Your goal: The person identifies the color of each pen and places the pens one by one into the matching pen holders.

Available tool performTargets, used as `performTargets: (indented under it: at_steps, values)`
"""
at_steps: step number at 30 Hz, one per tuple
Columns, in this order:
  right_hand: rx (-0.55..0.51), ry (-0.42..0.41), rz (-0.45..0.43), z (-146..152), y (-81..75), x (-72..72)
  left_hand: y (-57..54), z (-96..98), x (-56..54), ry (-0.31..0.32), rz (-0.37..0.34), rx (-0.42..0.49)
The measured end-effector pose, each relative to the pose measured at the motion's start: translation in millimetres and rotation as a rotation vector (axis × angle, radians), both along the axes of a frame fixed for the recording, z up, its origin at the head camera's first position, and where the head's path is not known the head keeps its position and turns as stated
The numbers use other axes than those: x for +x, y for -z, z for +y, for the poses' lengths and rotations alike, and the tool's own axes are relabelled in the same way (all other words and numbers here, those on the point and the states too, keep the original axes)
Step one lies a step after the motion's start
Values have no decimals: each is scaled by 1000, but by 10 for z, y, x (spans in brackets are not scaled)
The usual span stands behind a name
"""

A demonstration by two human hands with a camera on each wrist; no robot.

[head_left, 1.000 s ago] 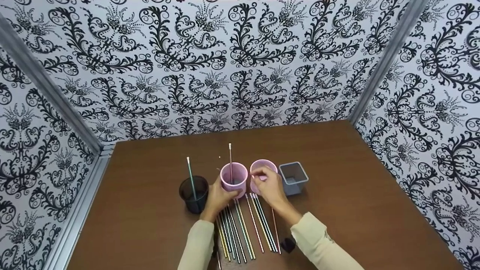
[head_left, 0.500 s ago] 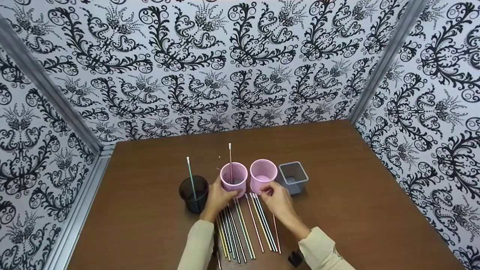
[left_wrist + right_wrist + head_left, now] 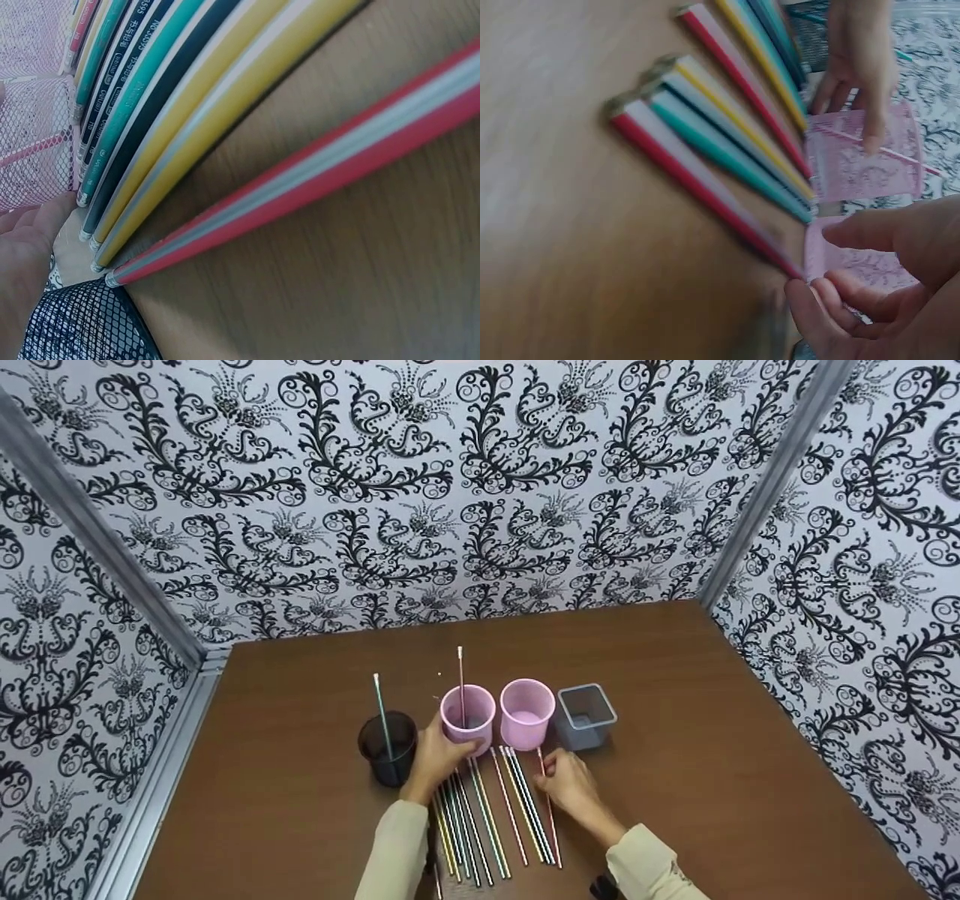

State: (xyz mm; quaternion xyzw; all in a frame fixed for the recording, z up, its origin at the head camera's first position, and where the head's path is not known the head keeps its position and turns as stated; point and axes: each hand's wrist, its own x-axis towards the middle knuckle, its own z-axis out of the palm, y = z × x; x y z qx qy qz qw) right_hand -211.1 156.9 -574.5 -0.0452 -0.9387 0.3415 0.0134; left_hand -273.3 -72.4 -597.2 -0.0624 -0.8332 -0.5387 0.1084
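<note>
My left hand point(image 3: 442, 750) holds a pink mesh pencil cup point(image 3: 480, 739), thumb against its near side; a red pencil point(image 3: 461, 675) stands in it. My right hand point(image 3: 571, 786) is at the upper end of the rightmost red pencil point(image 3: 553, 832) on the table, thumb and curled fingers pinching it. In the right wrist view that pencil point(image 3: 705, 191) meets the thumb tip, while the index finger stands apart. Several yellow, teal, black and red pencils point(image 3: 187, 127) lie side by side between my arms. A second pink mesh cup point(image 3: 527, 727) stands beside the first.
A black mesh cup point(image 3: 390, 769) with a teal pencil point(image 3: 383, 712) stands left of my left hand. At the right is a grey square container point(image 3: 589, 735). Patterned walls point(image 3: 465, 510) close off the back and sides of the brown table point(image 3: 712, 780).
My right hand has come away from the second pink cup, moving down and right to the rightmost red pencil. My left hand stays on its cup.
</note>
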Motion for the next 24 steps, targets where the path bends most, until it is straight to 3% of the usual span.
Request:
performTargets:
  at_steps: [6, 15, 24]
  values:
    - [42, -2, -19, 82, 73, -4, 11, 24, -14, 5, -10, -4]
    - [61, -5, -48, 82, 19, -38, -14, 13, -14, 28, -17, 26]
    - [-37, 25, -160, 41, -17, -11, -8, -6, -6, 16, -32, 0]
